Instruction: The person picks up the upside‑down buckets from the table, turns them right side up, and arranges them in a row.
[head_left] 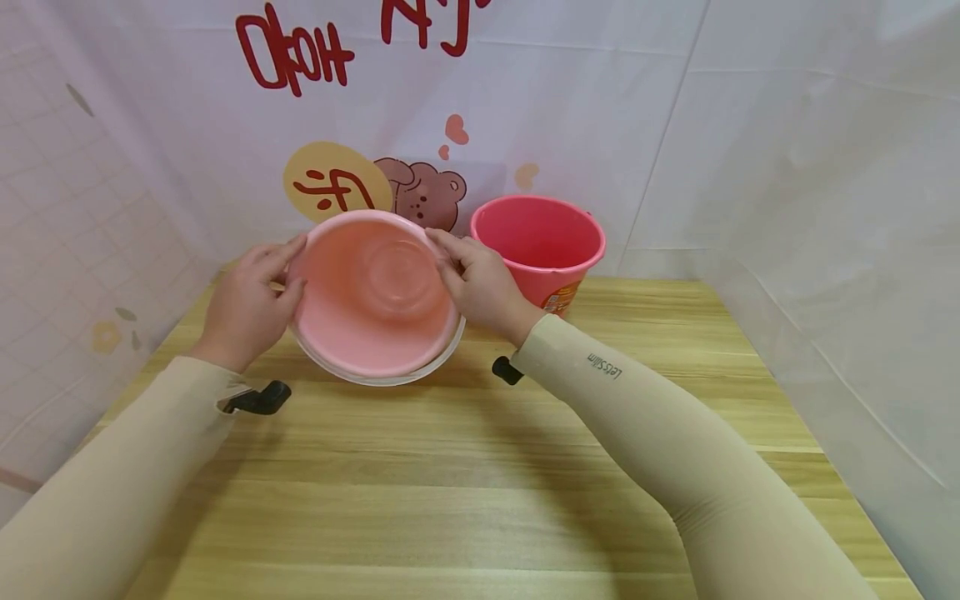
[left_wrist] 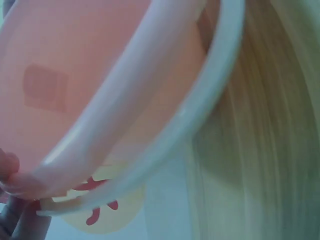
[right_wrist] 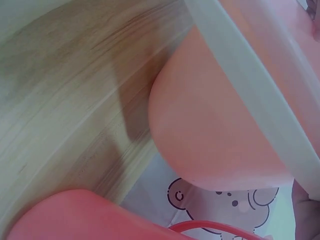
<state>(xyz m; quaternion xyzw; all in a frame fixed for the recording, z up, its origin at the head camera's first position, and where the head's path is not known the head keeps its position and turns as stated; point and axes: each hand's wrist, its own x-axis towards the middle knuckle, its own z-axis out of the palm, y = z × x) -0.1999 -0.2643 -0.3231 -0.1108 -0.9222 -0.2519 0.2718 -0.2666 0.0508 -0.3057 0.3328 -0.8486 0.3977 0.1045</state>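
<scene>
Both hands hold a pink plastic basin [head_left: 337, 333], tipped so its hollow inside faces me in the head view. A second, pale-rimmed basin [right_wrist: 215, 125] is nested behind it; its whitish rim [left_wrist: 200, 105] curves just outside the pink one. My left hand [head_left: 251, 304] pinches the left side of the rims, thumb on the inner face. On the upper right, my right hand [head_left: 487, 287] grips the rim with thumb and fingers. Some fingers of both hands are hidden behind the basins.
Just right of the basins, a brighter pink bucket [head_left: 536, 285] with a label stands on the wooden table [head_left: 390, 500]. Its red handle [right_wrist: 215, 225] shows in the right wrist view. White printed sheeting [head_left: 600, 125] encloses the table at the back and sides.
</scene>
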